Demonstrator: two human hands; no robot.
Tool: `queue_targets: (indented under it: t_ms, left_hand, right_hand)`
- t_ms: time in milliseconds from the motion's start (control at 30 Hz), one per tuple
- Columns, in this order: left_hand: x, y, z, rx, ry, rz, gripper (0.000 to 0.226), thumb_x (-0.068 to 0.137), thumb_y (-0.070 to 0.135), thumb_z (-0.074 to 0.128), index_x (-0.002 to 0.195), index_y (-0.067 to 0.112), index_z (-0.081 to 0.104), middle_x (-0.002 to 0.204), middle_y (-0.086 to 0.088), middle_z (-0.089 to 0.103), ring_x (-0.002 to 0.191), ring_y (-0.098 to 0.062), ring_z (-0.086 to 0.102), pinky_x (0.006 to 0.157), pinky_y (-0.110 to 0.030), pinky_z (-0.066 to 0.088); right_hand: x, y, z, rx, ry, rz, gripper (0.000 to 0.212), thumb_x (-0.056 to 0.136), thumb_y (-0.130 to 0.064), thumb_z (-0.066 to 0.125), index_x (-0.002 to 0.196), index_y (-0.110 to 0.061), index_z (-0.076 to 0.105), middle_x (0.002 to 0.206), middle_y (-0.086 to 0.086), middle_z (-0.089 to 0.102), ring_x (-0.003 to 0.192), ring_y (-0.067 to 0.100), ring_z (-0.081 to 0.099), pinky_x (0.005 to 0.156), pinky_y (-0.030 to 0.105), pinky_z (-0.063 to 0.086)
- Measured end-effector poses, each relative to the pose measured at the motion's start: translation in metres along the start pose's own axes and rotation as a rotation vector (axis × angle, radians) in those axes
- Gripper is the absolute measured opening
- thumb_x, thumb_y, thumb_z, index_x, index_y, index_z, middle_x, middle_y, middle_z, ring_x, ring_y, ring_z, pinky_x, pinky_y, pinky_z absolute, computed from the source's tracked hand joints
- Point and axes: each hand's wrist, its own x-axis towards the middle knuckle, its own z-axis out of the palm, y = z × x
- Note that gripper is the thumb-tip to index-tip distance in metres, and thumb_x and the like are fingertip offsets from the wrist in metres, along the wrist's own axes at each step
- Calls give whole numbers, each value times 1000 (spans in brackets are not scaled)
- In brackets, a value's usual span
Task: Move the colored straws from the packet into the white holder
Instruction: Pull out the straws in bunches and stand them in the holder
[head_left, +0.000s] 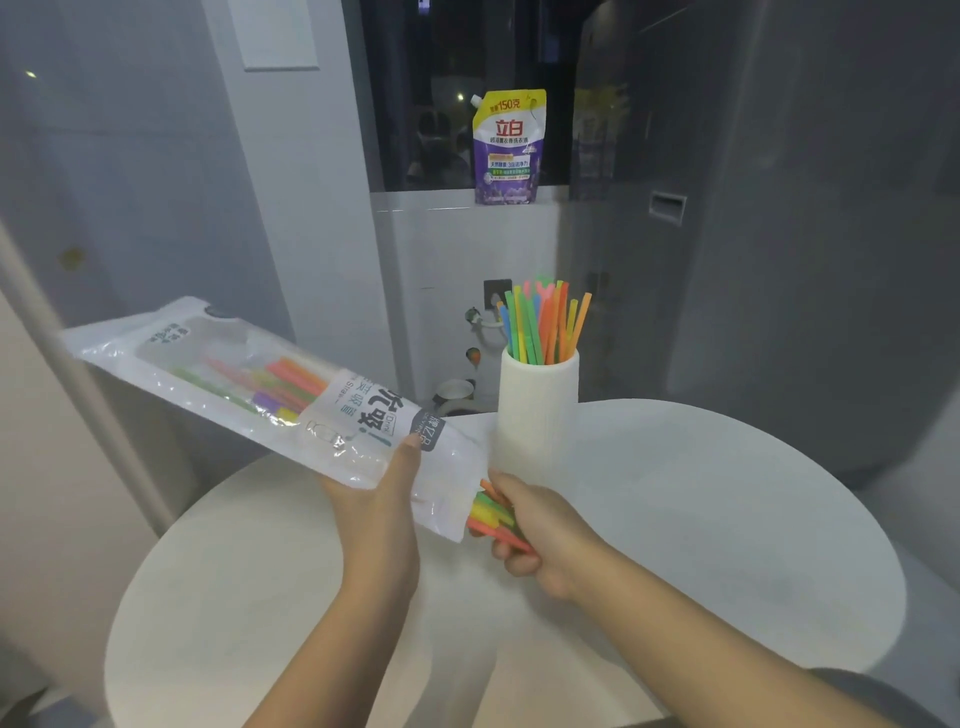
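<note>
Left hand (382, 499) grips packet (260, 389) tilted above surface (701, 519); right hand (540, 535) curled round straw bundle (493, 514) poking from packet's open lower end; white holder (537, 400) upright behind, already holding straws (543, 325).

Open tabletop (701, 519) right of holder (537, 410); packet (249, 379) leftward.

The packet (270, 395) is glossy, crinkled clear-and-white plastic film. Beside it, the holder (538, 410) looks matt white (faintly ribbed), its straws (543, 325) smooth bright plastic. The table (727, 519) beneath the holder is smooth, pale, softly sheened. Behind the holder, the pouch (506, 148) is shiny printed plastic.
</note>
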Motion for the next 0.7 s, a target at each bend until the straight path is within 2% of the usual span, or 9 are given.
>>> queue_targets:
  t_ms: [67,133,233,333,433,500,567,633,700]
  left_hand:
    - [3,-1,-1,-68,42,-36,72,75,11,68,142,21,43,132,-7,64,116,-21,65,102,-43,50]
    - [7,-5,-3,-151,116,-100,63,83,1,66,139,22,46,128,-2,66,109,-17,67,98,-39,53]
    - [12,-8,-8,-248,212,-237,58,90,-4,59,142,18,45,133,-3,64,115,-19,66,90,-36,55]
    - [16,-7,-10,-273,250,-283,60,91,-5,56,145,16,43,138,-6,61,121,-23,63,99,-45,51]
    - [17,-4,-9,-280,275,-282,60,91,-8,54,145,16,43,138,-6,60,115,-22,64,90,-40,55]
    - [17,-4,-10,-284,298,-286,59,91,-10,54,144,13,44,138,-7,60,115,-22,63,87,-35,56]
    - [16,-6,-11,-286,321,-285,58,90,-12,54,143,12,46,137,-8,60,120,-23,62,91,-36,53]
    - [16,-5,-10,-285,340,-285,58,90,-12,54,143,11,46,137,-7,61,121,-23,62,87,-33,54]
    - [18,-5,-11,-298,370,-290,58,90,-12,54,143,11,45,136,-7,61,121,-23,62,87,-32,55]
  right_hand:
    - [0,0,0,-120,44,-122,36,94,-37,44,70,-14,55,52,3,55,32,10,39,35,15,22]
    - [1,1,0,-352,130,-313,42,94,-38,45,59,-15,47,51,3,44,38,11,37,41,22,27]
    - [2,1,-5,-555,246,-524,39,92,-36,51,60,-13,52,54,-2,45,52,11,42,47,17,29]
    - [5,-4,-15,-589,261,-565,35,92,-34,52,64,-13,57,60,-2,54,67,15,60,54,20,36]
    - [5,-13,-26,-644,288,-562,41,91,-35,53,55,-15,51,53,-4,47,55,11,49,48,16,32]
    - [4,-15,-30,-585,263,-513,44,91,-36,53,52,-14,49,51,-1,46,50,13,44,48,19,32]
    - [2,-16,-29,-456,207,-409,42,91,-38,51,57,-14,56,54,3,53,48,15,50,47,21,35]
    - [-2,-16,-25,-260,176,-307,35,90,-41,52,72,-15,67,61,4,65,44,13,57,40,19,38]
    - [-4,-15,-21,-42,160,-249,33,88,-44,56,83,-14,69,72,6,72,50,14,65,40,21,43]
